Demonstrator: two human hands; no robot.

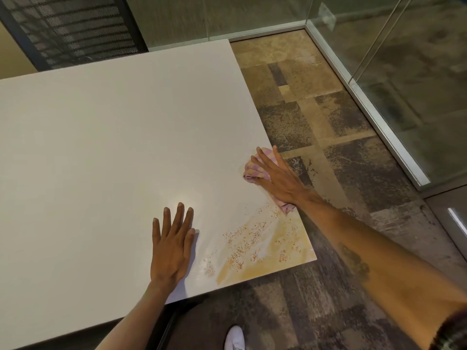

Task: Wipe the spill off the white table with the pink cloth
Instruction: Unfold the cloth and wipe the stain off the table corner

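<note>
A yellowish spill (265, 246) with reddish-brown specks covers the near right corner of the white table (113, 147). My right hand (275, 176) presses flat on the pink cloth (252, 170) at the table's right edge, a little beyond the spill. The cloth is bunched, and one end of it pokes out beside my wrist. My left hand (173, 246) lies flat on the tabletop with its fingers spread, just left of the spill, and holds nothing.
Patterned brown and grey carpet (328, 122) lies to the right of the table. A glass partition (404, 84) with a metal base rail runs along the far right. A dark mesh chair back (75, 29) stands behind the table. A white shoe (235, 338) shows below.
</note>
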